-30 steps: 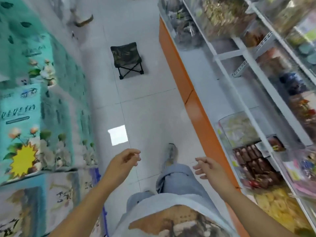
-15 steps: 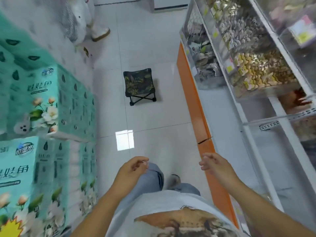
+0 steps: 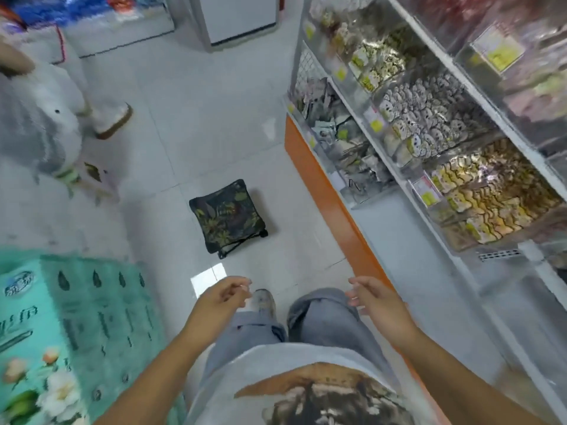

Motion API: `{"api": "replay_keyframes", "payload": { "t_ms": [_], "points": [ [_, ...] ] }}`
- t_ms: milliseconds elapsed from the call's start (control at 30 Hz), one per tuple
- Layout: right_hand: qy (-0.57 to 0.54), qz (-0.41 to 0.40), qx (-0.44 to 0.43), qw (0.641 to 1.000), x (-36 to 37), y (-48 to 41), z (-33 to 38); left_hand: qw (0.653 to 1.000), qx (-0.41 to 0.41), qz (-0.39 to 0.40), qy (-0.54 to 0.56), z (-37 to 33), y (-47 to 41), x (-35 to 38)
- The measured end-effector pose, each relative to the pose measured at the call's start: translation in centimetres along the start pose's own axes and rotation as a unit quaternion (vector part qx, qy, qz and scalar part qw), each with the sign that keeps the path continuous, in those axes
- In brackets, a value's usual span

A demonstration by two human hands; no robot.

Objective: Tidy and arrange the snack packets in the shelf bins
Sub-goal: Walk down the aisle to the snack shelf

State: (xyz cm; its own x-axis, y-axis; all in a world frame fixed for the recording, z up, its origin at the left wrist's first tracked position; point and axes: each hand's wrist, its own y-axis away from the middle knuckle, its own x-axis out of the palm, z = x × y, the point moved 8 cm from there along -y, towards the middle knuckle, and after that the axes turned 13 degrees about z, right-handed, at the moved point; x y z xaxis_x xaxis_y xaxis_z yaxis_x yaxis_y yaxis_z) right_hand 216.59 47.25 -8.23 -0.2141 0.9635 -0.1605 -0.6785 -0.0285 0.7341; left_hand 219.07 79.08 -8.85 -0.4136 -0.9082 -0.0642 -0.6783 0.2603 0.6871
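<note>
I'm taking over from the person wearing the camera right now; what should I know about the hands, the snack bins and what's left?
Left hand: empty, fingers loosely curled, over the floor.
Right hand: empty, fingers relaxed, near the shelf's orange base.
Snack packets: in the clear shelf bins on the right; yellow packets nearest, pale ones beyond, grey ones on the lower tier.
Done: cannot tell from here.
Left: no packet in hand; pick a bin and start straightening. Mind the folding stool ahead.
</note>
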Motion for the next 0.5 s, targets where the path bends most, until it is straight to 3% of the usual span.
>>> {"api": "replay_keyframes", "payload": {
  "t_ms": [267,500],
  "points": [
    [-0.12,-0.098,0.024,0.988,-2.4,-3.2,3.5,0.987,0.031,0.092,-0.129,-14.2,-13.7,-2.8],
    [-0.17,-0.134,0.072,0.973,-6.0,-8.2,4.9,0.975,0.019,0.151,-0.162,-19.8,-22.3,-0.5]
  ]
}}
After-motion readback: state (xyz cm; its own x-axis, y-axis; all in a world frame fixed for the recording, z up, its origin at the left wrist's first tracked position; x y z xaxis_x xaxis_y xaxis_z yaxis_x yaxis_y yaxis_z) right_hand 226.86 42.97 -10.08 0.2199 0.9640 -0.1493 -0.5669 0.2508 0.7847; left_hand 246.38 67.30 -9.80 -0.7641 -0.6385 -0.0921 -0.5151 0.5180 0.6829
